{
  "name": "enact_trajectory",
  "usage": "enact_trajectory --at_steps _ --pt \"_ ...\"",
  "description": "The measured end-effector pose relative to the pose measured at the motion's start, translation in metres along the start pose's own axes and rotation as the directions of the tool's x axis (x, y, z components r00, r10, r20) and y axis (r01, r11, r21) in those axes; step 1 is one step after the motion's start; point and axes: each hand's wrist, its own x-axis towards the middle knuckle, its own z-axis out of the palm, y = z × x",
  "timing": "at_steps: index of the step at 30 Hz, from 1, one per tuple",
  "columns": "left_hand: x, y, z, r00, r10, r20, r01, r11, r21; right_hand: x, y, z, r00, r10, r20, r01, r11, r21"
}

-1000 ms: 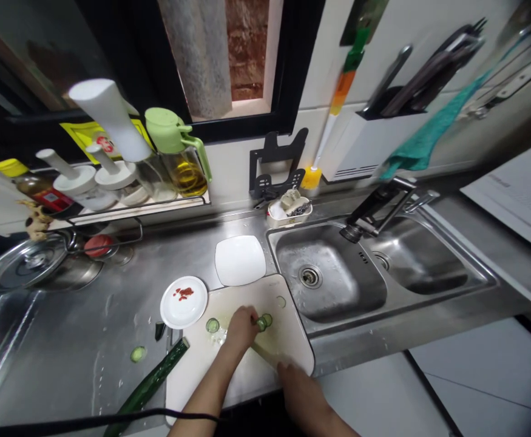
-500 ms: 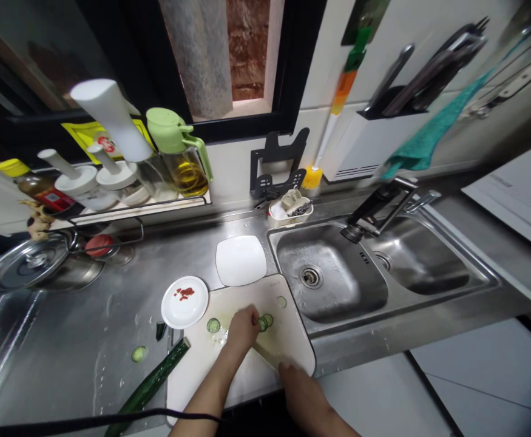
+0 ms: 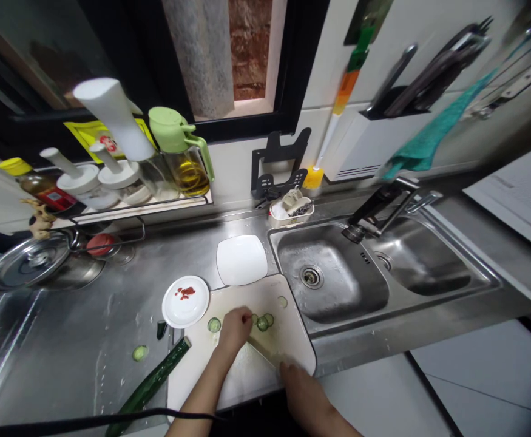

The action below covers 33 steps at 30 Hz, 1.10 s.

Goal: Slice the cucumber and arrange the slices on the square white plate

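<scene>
My right hand (image 3: 305,391) is closed around a knife's handle, at the lower right of the cutting board (image 3: 229,382). Its blade (image 3: 263,352) lies low over the board, angled up toward my left hand. Closed, my left hand (image 3: 236,329) is at the board's middle with fingertips pressed together; what they hold, if anything, is hidden. Right beside those fingertips are several overlapping cucumber slices (image 3: 262,323). Another slice (image 3: 282,301) is near the upper right corner, and one more (image 3: 214,325) lies left of my hand. A long cut cucumber (image 3: 156,379) rests against the left edge.
A small plate with red bits (image 3: 169,309) and a square white plate (image 3: 241,260) stand behind the board. The sink (image 3: 338,267) is at right. On the counter at left are a dark cucumber end (image 3: 161,329) and a slice (image 3: 139,352). A black cable (image 3: 110,417) crosses below.
My left hand has shifted slightly left, away from the grouped cucumber slices, and more of them shows. My right hand with the knife has barely moved.
</scene>
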Motion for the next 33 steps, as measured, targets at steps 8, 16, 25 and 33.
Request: enact_trajectory --at_steps 8,16,25,33 --pt "-0.016 -0.030 -0.004 0.983 -0.150 -0.106 0.135 0.981 -0.138 -0.001 0.005 -0.002 0.998 -0.054 0.010 0.054 0.998 -0.011" --pt "-0.029 -0.035 -0.001 0.960 -0.183 -0.214 0.166 0.982 -0.094 0.001 -0.006 -0.018 1.000 -0.016 0.014 0.017 0.998 -0.064" --pt "-0.029 -0.033 0.000 0.940 -0.206 -0.272 0.191 0.978 -0.079 0.013 -0.024 -0.017 0.999 -0.005 -0.035 0.001 0.992 -0.124" --pt "-0.028 -0.033 0.001 0.937 -0.215 -0.277 0.203 0.977 -0.071 0.015 -0.026 -0.019 1.000 -0.010 -0.019 0.009 0.995 -0.098"
